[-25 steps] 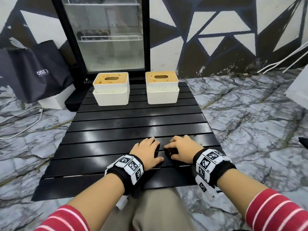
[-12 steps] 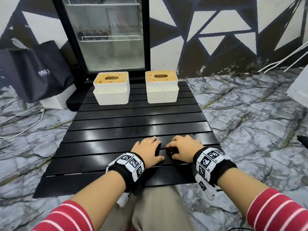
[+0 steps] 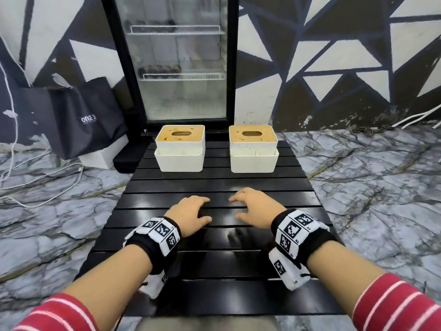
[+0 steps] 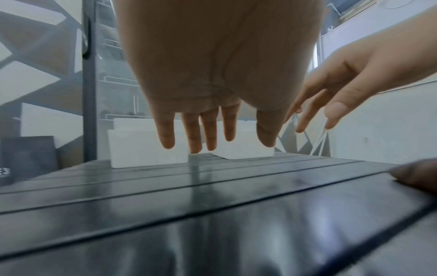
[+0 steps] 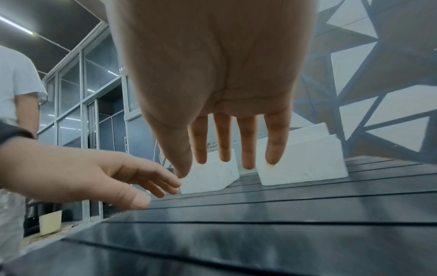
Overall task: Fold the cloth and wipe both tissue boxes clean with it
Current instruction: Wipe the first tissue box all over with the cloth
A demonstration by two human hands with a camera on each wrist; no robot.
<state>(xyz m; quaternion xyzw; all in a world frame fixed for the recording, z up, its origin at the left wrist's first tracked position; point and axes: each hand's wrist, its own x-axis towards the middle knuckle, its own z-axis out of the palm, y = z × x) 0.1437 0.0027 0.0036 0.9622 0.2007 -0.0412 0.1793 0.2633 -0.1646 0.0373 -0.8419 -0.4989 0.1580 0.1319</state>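
Two cream tissue boxes with stained tan lids stand side by side at the far end of the black slatted table (image 3: 214, 182): the left box (image 3: 180, 149) (image 4: 137, 149) (image 5: 212, 177) and the right box (image 3: 254, 151) (image 4: 243, 151) (image 5: 307, 164). My left hand (image 3: 191, 211) (image 4: 212, 74) (image 5: 82, 171) and right hand (image 3: 253, 209) (image 5: 212, 74) (image 4: 354, 74) hover palm down over the middle slats, a little apart, fingers loosely spread and holding nothing. I see no cloth clearly. A dark blurred shape (image 4: 413, 173) lies on the table at the right edge of the left wrist view.
A glass-door fridge (image 3: 176, 63) stands right behind the table. A black bag (image 3: 78, 115) and white cables (image 3: 47, 182) lie on the marble floor to the left. A person in a white shirt (image 5: 16, 84) stands off to the left.
Both hands have lifted off the near slats, moved forward toward the boxes and parted. My head view has shifted closer and higher.
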